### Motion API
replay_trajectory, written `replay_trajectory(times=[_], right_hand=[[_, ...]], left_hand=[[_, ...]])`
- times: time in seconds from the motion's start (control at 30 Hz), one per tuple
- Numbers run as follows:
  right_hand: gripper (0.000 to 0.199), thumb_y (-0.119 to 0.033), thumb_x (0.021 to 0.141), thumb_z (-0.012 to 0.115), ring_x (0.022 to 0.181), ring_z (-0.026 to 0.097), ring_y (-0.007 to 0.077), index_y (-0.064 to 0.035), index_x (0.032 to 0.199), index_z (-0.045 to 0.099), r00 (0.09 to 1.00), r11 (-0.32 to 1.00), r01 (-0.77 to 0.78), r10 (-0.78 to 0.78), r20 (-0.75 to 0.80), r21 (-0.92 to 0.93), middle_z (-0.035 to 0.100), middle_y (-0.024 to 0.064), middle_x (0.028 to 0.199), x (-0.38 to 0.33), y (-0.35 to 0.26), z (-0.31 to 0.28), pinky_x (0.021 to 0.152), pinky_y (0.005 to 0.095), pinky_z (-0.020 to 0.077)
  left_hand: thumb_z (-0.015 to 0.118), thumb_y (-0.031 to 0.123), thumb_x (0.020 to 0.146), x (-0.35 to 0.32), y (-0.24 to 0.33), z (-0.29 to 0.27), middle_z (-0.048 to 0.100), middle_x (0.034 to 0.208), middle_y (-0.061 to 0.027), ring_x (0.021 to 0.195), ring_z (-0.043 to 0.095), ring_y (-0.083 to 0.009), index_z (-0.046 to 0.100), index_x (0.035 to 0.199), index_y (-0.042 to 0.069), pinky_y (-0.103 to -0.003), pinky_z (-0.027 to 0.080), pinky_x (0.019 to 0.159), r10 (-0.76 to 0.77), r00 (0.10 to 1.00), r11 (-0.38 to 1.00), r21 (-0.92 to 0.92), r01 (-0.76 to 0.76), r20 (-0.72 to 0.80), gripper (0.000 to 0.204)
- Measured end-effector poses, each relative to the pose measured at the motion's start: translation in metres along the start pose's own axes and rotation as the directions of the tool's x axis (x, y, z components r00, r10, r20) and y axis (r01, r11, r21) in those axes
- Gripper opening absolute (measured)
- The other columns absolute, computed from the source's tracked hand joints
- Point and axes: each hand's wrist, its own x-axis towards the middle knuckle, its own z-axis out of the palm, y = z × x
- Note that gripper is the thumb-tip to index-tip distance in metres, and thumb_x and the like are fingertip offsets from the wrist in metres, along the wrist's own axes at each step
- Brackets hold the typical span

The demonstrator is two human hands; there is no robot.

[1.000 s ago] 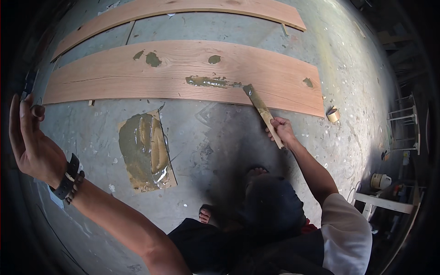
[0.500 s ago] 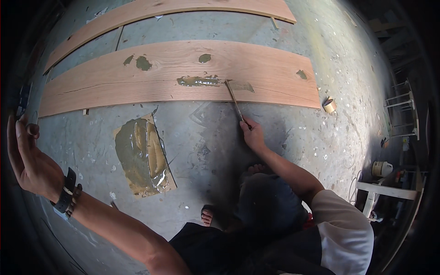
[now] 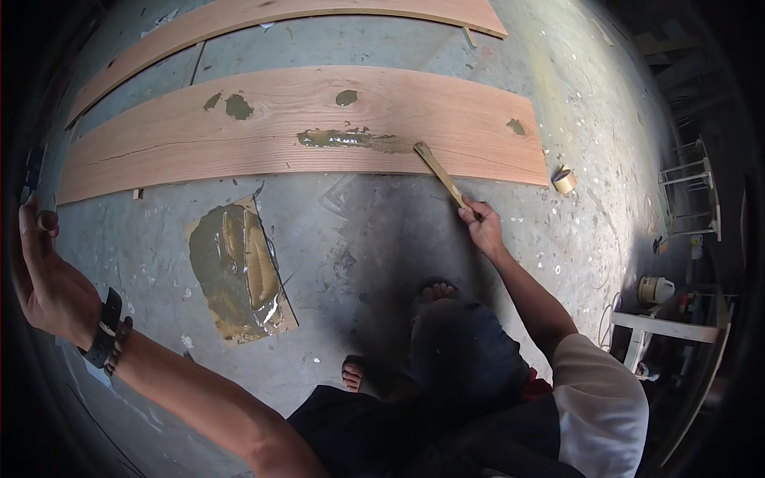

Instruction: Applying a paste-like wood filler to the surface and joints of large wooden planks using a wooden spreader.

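Note:
My right hand (image 3: pixel 483 226) is closed on a flat wooden stick (image 3: pixel 438 173), its far end at the surface of a pinkish wooden board (image 3: pixel 207 166). Left of the stick's tip, a wet streak of dark greenish filler paste (image 3: pixel 339 139) lies along a crack and thins toward the tip. Several dried patches of the same colour dot the board. Out at the far left my left hand (image 3: pixel 57 291) is raised, fingers stretched out and nothing visible in it. Between my hands, on the floor, a flat tan sheet (image 3: pixel 288 320) carries green paste with glossy, tan streaks.
Beyond the first board a second long board (image 3: pixel 319 9) rests on thin battens. A tape roll (image 3: pixel 565 182) stands by the near board's right end. Farther right are a white tub (image 3: pixel 657 290), a pale bench frame (image 3: pixel 665 327) and a white rack (image 3: pixel 690 191). My feet are below the board.
My right hand has moved right and slightly nearer, and the stick now shows its broad side. A thin smear right of the wet streak has been scraped away. My left hand stays raised.

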Motion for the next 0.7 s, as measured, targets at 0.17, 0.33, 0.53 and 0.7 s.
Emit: replay_trajectory(times=[0.17, 0.33, 0.53, 0.7], right_hand=[[0.034, -0.018, 0.094, 0.071, 0.089, 0.069, 0.0223, -0.0048, 0.125, 0.071, 0.995, 0.996, -0.081, 0.083, -0.054, 0.036, 0.072, 0.0144, 0.098, -0.008, 0.024, -0.017, 0.086, 0.0323, 0.0520], [0.026, -0.023, 0.101, 0.065, 0.080, 0.063, 0.0108, -0.0031, 0.116, 0.073, 0.947, 0.814, -0.322, 0.272, 0.173, 0.484, 0.070, 0.0025, 0.093, -0.027, -0.030, 0.042, 0.071, 0.0257, 0.0512], [0.022, -0.023, 0.102, 0.062, 0.065, 0.057, 0.0111, -0.0070, 0.116, 0.068, 0.852, 0.508, -0.523, 0.275, 0.446, 0.685, 0.064, 0.0015, 0.084, -0.028, -0.091, 0.093, 0.052, 0.0262, 0.0466], [0.031, -0.022, 0.096, 0.071, 0.076, 0.063, 0.0171, -0.0038, 0.121, 0.072, 0.974, 0.877, -0.179, 0.095, 0.205, 0.446, 0.065, 0.0040, 0.087, -0.012, -0.087, 0.098, 0.071, 0.0313, 0.0523]], left_hand=[[0.058, 0.014, 0.104, -0.002, -0.004, 0.009, 0.073, 0.117, -0.0191, 0.094, 0.071, -0.0225, 0.068, 0.127, -0.002, -0.034, 0.055, 0.086, 0.046, 0.998, 0.999, 0.010, -0.046, 0.049, 0.030], [0.057, 0.014, 0.104, -0.003, 0.000, 0.017, 0.073, 0.118, -0.0190, 0.093, 0.071, -0.0221, 0.066, 0.130, -0.003, -0.033, 0.054, 0.084, 0.054, 0.996, 0.999, -0.006, -0.054, 0.071, 0.032], [0.058, 0.014, 0.104, -0.004, 0.005, 0.012, 0.072, 0.118, -0.0193, 0.092, 0.070, -0.0208, 0.065, 0.130, -0.003, -0.032, 0.053, 0.083, 0.049, 0.997, 0.999, -0.004, -0.049, 0.061, 0.032], [0.059, 0.013, 0.103, -0.002, 0.002, -0.001, 0.072, 0.117, -0.0198, 0.092, 0.070, -0.0202, 0.065, 0.130, -0.004, -0.033, 0.053, 0.083, 0.016, 0.999, 1.000, -0.026, -0.015, 0.041, 0.032]])
